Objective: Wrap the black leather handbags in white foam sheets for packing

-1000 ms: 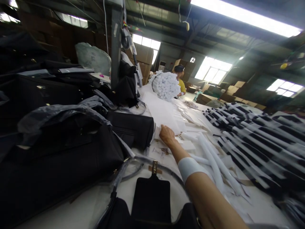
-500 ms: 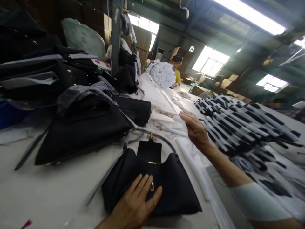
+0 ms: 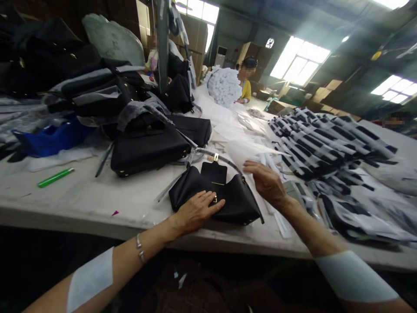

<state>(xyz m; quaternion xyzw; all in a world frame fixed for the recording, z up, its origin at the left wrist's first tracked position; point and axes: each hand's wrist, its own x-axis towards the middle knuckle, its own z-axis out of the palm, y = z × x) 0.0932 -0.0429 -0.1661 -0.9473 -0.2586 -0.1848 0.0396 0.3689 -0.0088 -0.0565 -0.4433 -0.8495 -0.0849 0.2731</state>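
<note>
A black handbag (image 3: 237,204) lies on the table with its flap (image 3: 213,172) folded back and its handle arching behind. My left hand (image 3: 195,211) rests flat on the front of the bag beside the gold clasp, fingers spread. Just right of the bag, my right hand (image 3: 265,180) is raised with its fingers extended and slightly bent, nothing visible in them. Beyond its fingertips is a thin white sheet (image 3: 250,150), partly blurred.
Black bags (image 3: 150,150) are piled at left, near a blue item (image 3: 55,139) and a green cutter (image 3: 56,177). Black and white wrapped strips (image 3: 325,143) lie at right. A white bundle (image 3: 224,84) stands farther back, near a person in yellow. The table's front edge (image 3: 130,230) is visible.
The view has shifted, showing more of the table's front and both forearms. My right hand's fingers are more bent, and the white sheet near them has changed shape. My left hand remains on the bag.
</note>
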